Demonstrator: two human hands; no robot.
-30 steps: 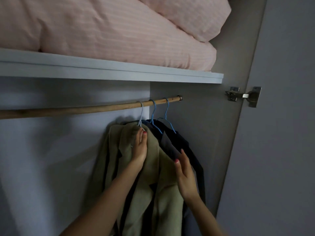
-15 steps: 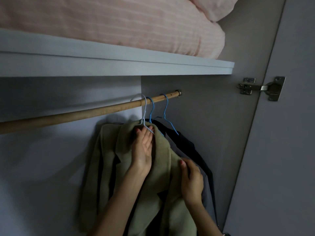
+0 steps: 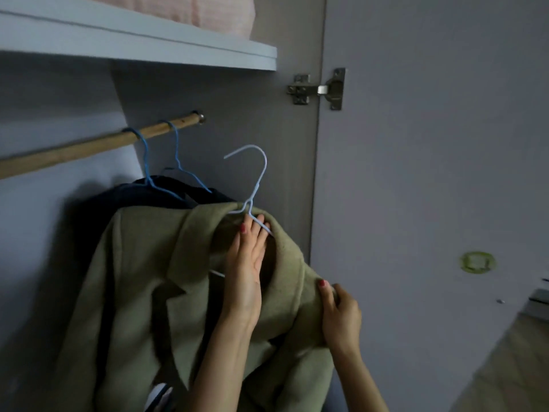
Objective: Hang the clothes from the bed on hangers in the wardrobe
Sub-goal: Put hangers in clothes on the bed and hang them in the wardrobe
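While the olive-green coat hangs on a pale wire hanger, the hook of this hanger is free in the air, to the right of the wooden rail and not on it. The left hand lies at the neck of the coat, just under the hook; its fingers are curled round the wire and the collar together. The right hand is lower and to the right, and it pinches the cloth of the coat's right shoulder between thumb and fingers. The coat therefore sits between both hands, in front of the wardrobe opening. Behind it, two blue hangers with dark clothes hang on the rail near its right end. Above is a white shelf with pink bedding, and on the right stands the open door with a metal hinge.
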